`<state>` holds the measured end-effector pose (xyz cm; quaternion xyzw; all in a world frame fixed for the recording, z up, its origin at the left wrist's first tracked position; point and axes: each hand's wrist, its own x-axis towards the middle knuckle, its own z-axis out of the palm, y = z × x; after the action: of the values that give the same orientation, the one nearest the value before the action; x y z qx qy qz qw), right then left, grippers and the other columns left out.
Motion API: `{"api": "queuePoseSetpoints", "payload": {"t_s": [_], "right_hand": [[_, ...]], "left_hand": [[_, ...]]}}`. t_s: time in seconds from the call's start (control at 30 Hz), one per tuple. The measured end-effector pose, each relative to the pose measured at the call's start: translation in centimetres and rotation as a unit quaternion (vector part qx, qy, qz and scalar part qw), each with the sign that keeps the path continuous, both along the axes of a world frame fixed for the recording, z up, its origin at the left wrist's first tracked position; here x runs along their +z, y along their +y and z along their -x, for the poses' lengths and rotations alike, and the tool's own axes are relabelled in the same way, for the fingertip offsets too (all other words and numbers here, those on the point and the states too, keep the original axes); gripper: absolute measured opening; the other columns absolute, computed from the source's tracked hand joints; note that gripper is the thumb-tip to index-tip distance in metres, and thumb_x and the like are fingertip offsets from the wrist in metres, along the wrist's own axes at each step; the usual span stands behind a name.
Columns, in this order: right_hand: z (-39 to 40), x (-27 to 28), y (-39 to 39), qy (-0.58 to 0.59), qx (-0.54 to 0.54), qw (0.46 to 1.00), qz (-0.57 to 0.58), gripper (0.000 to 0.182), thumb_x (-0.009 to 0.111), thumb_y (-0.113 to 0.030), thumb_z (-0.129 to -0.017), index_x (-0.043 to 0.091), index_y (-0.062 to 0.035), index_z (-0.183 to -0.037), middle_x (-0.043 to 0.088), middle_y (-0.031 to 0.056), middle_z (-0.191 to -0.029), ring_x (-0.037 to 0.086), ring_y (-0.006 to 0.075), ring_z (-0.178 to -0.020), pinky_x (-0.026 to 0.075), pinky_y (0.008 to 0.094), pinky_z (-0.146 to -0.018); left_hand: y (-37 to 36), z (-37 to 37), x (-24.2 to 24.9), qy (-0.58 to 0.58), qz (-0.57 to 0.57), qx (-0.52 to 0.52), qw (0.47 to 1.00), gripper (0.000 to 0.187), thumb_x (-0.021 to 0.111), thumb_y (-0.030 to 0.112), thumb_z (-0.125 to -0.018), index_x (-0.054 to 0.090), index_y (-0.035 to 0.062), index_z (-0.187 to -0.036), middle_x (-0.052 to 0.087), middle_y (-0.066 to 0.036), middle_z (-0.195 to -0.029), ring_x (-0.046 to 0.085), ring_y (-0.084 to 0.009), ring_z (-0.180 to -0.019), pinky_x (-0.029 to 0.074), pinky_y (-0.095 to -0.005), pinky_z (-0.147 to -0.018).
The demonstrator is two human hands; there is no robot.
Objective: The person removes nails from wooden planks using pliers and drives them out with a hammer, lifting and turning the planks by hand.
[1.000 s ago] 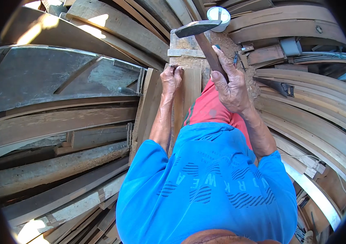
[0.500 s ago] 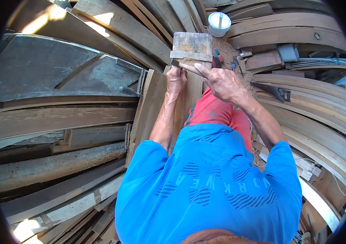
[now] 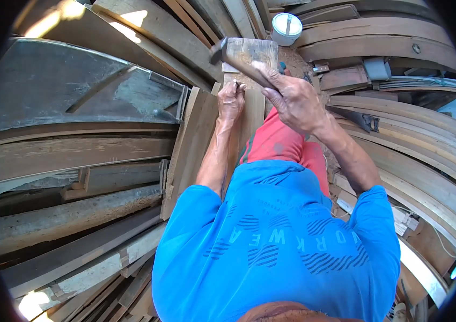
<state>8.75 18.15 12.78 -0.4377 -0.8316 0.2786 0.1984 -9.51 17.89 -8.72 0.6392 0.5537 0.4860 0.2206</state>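
Note:
My right hand (image 3: 295,102) is wrapped round the wooden handle of a hammer (image 3: 244,65), whose dark head is raised up and to the left of my left hand. My left hand (image 3: 232,99) is closed in a pinch over a long wooden board (image 3: 252,110); a small dark tip shows at its fingers, too small to name. Just beyond my left hand is a worn wooden block (image 3: 257,49) with sawdust on it.
A white lidded bucket (image 3: 287,28) stands beyond the block. A handsaw (image 3: 365,119) lies on the stacked curved planks (image 3: 416,134) at the right. Large grey boards (image 3: 67,86) fill the left side. Thick planks lean at the upper left.
My right hand has lifted the hammer, and its head is now higher and farther left. My left hand stays closed at nearly the same place on the board.

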Motion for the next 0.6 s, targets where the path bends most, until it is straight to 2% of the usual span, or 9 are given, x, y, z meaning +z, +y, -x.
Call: {"api": "queuePoseSetpoints", "payload": {"t_s": [0.1, 0.17, 0.2, 0.3, 0.37, 0.47, 0.5, 0.53, 0.6], "right_hand": [[2.8, 1.6, -0.5, 0.213, -0.029, 0.962, -0.166, 0.05, 0.058, -0.018, -0.101, 0.047, -0.0095, -0.149, 0.071, 0.0277, -0.097, 0.071, 0.044, -0.088, 0.058, 0.0495, -0.075], [1.0, -1.2, -0.4, -0.102, -0.011, 0.995, 0.007, 0.051, 0.058, -0.02, -0.101, 0.046, -0.01, -0.149, 0.071, 0.0273, -0.098, 0.071, 0.0437, -0.089, 0.058, 0.0497, -0.075], [0.4, -1.4, 0.1, -0.258, -0.002, 0.961, 0.096, 0.051, 0.059, -0.02, -0.101, 0.046, -0.0103, -0.15, 0.071, 0.0271, -0.098, 0.071, 0.0436, -0.089, 0.057, 0.0498, -0.075], [-0.1, -0.3, 0.8, -0.071, -0.019, 0.996, 0.04, 0.052, 0.06, -0.017, -0.101, 0.047, -0.009, -0.15, 0.068, 0.0286, -0.116, 0.07, 0.0445, -0.098, 0.057, 0.0498, -0.082], [1.5, 2.5, -0.5, 0.102, -0.03, 0.994, -0.03, 0.052, 0.061, -0.014, -0.1, 0.048, -0.0085, -0.15, 0.066, 0.0298, -0.123, 0.07, 0.0439, -0.103, 0.057, 0.0487, -0.086], [1.2, -1.2, -0.7, 0.149, -0.033, 0.984, -0.093, 0.052, 0.06, -0.017, -0.101, 0.047, -0.008, -0.151, 0.065, 0.0298, -0.125, 0.07, 0.0437, -0.102, 0.057, 0.05, -0.086], [0.3, -1.3, -0.3, -0.148, -0.022, 0.987, 0.052, 0.053, 0.059, -0.022, -0.101, 0.046, -0.0073, -0.151, 0.067, 0.0301, -0.118, 0.07, 0.0446, -0.1, 0.056, 0.0526, -0.084], [-0.3, -2.6, 0.5, -0.228, -0.032, 0.962, 0.148, 0.055, 0.058, -0.026, -0.101, 0.045, -0.0066, -0.151, 0.069, 0.031, -0.109, 0.07, 0.0449, -0.098, 0.054, 0.0559, -0.083], [-1.9, -2.5, 0.6, -0.179, -0.049, 0.977, 0.106, 0.051, 0.058, -0.023, -0.102, 0.048, -0.0052, -0.148, 0.069, 0.0323, -0.103, 0.069, 0.047, -0.099, 0.055, 0.053, -0.085]], "left_hand": [[0.2, 0.0, 0.5, -0.012, 0.0, 0.006, 1.0, 0.012, 0.071, 0.004, -0.091, 0.061, 0.0005, -0.085, 0.064, -0.017, -0.078, 0.065, -0.0391, -0.072, 0.049, -0.046, -0.063], [0.2, 0.1, -0.4, -0.007, -0.004, 0.001, 1.0, 0.013, 0.071, 0.004, -0.091, 0.06, 0.0003, -0.084, 0.064, -0.017, -0.078, 0.065, -0.0392, -0.072, 0.049, -0.0461, -0.063], [0.1, 0.2, -0.7, 0.0, -0.008, 0.002, 1.0, 0.013, 0.071, 0.004, -0.091, 0.06, 0.0004, -0.085, 0.064, -0.017, -0.078, 0.065, -0.0391, -0.072, 0.049, -0.0461, -0.063], [0.0, 0.3, -2.8, 0.039, 0.031, -0.002, 0.999, 0.014, 0.071, 0.005, -0.091, 0.06, 0.0009, -0.085, 0.063, -0.017, -0.077, 0.064, -0.0387, -0.071, 0.049, -0.0464, -0.062], [0.0, -0.3, 0.5, -0.005, -0.014, 0.008, 1.0, 0.014, 0.072, 0.006, -0.091, 0.06, 0.001, -0.085, 0.063, -0.018, -0.077, 0.064, -0.0386, -0.07, 0.049, -0.0467, -0.062], [-0.2, 0.2, -0.8, 0.022, 0.004, 0.005, 1.0, 0.013, 0.072, 0.006, -0.092, 0.062, 0.001, -0.087, 0.064, -0.018, -0.077, 0.065, -0.0388, -0.071, 0.05, -0.0466, -0.063], [0.1, 0.3, -1.3, 0.034, 0.013, 0.004, 0.999, 0.012, 0.072, 0.007, -0.092, 0.062, 0.001, -0.088, 0.064, -0.018, -0.077, 0.065, -0.0388, -0.071, 0.05, -0.0464, -0.063], [-0.3, 0.5, -1.1, 0.021, 0.007, -0.003, 1.0, 0.012, 0.072, 0.007, -0.092, 0.062, 0.0009, -0.088, 0.064, -0.018, -0.077, 0.065, -0.0393, -0.071, 0.05, -0.0467, -0.063], [0.4, 0.3, -0.9, -0.012, -0.012, -0.01, 1.0, 0.013, 0.073, 0.009, -0.092, 0.062, 0.0009, -0.088, 0.064, -0.019, -0.077, 0.065, -0.0402, -0.071, 0.05, -0.0473, -0.063]]}}
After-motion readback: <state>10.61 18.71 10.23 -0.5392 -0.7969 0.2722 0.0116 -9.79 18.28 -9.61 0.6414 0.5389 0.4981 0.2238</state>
